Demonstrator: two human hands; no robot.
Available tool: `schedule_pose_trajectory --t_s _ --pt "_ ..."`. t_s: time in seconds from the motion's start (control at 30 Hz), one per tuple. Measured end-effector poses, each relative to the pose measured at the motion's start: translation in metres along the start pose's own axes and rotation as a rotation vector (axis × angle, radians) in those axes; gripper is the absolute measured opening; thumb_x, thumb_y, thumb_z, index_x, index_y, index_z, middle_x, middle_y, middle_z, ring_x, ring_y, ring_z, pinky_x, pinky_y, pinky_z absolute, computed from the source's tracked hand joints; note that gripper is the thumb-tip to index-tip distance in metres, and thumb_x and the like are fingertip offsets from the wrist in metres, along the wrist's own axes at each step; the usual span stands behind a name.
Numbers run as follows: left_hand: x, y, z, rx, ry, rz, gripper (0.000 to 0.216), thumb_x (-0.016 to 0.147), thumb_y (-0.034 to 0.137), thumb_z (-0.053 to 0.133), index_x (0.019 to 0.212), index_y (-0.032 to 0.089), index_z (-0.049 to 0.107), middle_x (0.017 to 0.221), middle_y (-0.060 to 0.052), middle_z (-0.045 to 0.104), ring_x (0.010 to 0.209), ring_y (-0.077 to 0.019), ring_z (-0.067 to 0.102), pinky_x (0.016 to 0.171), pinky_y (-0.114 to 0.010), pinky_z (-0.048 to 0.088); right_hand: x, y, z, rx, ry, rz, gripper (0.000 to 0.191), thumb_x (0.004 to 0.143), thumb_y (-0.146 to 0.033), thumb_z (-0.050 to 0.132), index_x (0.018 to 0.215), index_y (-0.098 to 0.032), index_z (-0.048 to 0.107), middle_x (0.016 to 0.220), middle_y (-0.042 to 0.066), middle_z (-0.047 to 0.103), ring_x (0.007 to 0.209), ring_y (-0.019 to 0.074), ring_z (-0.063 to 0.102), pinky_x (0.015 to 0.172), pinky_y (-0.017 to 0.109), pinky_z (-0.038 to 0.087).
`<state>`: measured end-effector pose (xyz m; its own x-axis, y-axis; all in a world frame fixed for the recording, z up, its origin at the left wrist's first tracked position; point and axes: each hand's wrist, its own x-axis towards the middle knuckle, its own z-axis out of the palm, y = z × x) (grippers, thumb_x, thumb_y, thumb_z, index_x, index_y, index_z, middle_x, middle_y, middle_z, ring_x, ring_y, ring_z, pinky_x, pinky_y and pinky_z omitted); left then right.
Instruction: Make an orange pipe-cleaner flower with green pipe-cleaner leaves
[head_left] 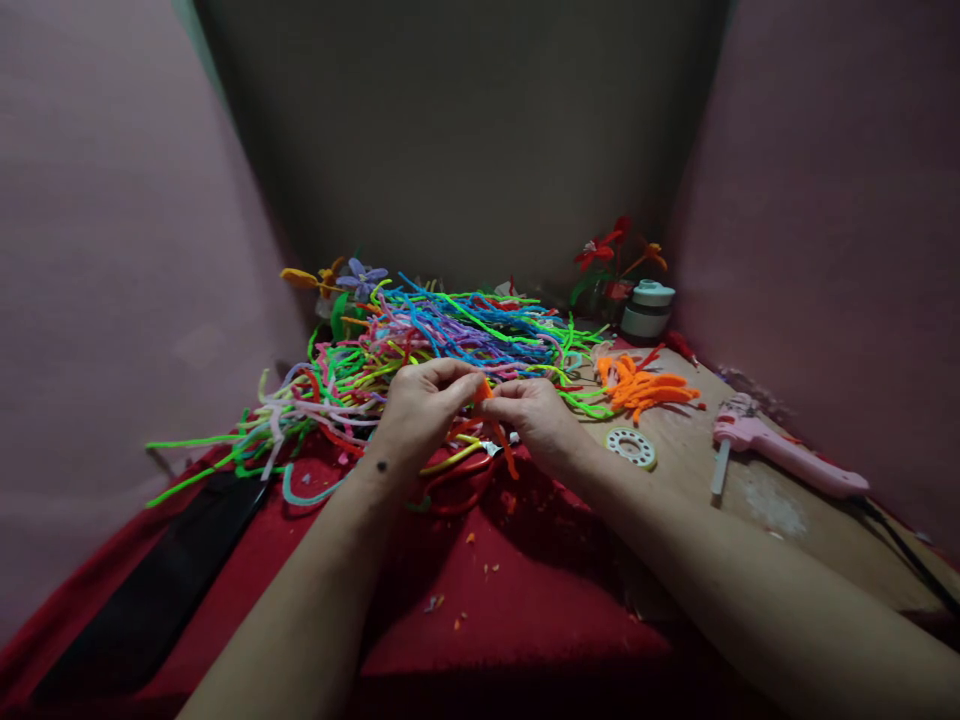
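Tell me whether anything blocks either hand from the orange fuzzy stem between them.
Nothing visible does. The left hand and the right hand meet at the orange fuzzy stem, their fingers directly against it. The pile of coloured stems lies beyond them, not in between.

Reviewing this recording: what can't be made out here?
All in the head view:
Orange fuzzy piece: pinched part hidden by the fingers of the left hand and right hand.
Black cord: far end cut off by the right edge.
Scraps on the red cloth: too small to identify.
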<state>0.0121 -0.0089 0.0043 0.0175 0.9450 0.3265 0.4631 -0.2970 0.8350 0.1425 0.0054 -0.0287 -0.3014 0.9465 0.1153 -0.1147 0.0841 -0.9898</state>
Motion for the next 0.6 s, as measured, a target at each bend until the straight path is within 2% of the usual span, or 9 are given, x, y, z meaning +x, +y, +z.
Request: schedule_pose_trajectory --t_s 0.1,0.3,0.37,0.47,0.53,0.6 --pt "0.001 0.003 -0.005 -0.133 -0.045 -0.074 0.015 0.067 0.027 0.059 0.07 0.013 0.063 0.058 0.002 0.057 0.051 -0.0097 0.05 0.05 -0.02 0.041 0.0 0.0 0.001 0.03 -0.03 0.014 0.016 0.061 -0.023 0.064 0.051 -0.013 0.057 0.044 -0.004 0.052 0.042 0.0065 0.041 0.045 0.021 0.03" --pt "0.004 -0.007 -0.003 -0.12 -0.033 -0.016 0.015 0.069 0.027 0.057 0.062 0.014 0.057 0.053 0.004 0.052 0.047 -0.0071 0.042 0.048 -0.019 0.036 0.002 0.003 0.001 0.066 -0.142 0.031 0.021 0.062 -0.03 0.066 0.054 -0.012 0.059 0.049 -0.002 0.057 0.043 0.0067 0.045 0.048 0.022 0.034" --pt "0.004 -0.01 0.0 -0.109 0.017 -0.005 0.015 0.07 0.027 0.056 0.063 0.014 0.056 0.053 0.004 0.052 0.047 -0.0075 0.044 0.049 -0.019 0.037 0.003 0.004 0.002 0.075 -0.14 0.034 0.024 0.062 -0.032 0.067 0.052 -0.013 0.057 0.047 -0.002 0.056 0.041 0.0067 0.045 0.047 0.022 0.033" --pt "0.004 -0.009 0.003 0.024 0.126 0.077 0.011 0.07 0.023 0.055 0.063 0.014 0.058 0.057 0.003 0.055 0.052 -0.0085 0.047 0.051 -0.019 0.038 0.003 0.004 0.002 0.109 -0.127 0.061 0.024 0.061 -0.032 0.069 0.052 -0.013 0.057 0.047 -0.002 0.057 0.041 0.0072 0.047 0.046 0.021 0.035" --pt "0.005 -0.008 0.002 0.054 0.136 0.09 0.011 0.07 0.022 0.056 0.064 0.014 0.059 0.057 0.002 0.055 0.052 -0.0081 0.047 0.049 -0.019 0.036 0.003 0.003 0.001 0.14 -0.145 0.069 0.023 0.062 -0.032 0.069 0.055 -0.013 0.059 0.049 -0.001 0.059 0.042 0.0075 0.049 0.048 0.022 0.037" --pt "0.007 -0.008 -0.001 -0.047 0.112 0.019 0.015 0.072 0.027 0.057 0.067 0.013 0.06 0.054 0.003 0.053 0.047 -0.0068 0.044 0.044 -0.018 0.034 0.004 0.002 0.0 0.181 -0.16 0.06 0.021 0.063 -0.031 0.068 0.058 -0.012 0.06 0.052 0.0 0.062 0.042 0.0073 0.049 0.048 0.022 0.038"
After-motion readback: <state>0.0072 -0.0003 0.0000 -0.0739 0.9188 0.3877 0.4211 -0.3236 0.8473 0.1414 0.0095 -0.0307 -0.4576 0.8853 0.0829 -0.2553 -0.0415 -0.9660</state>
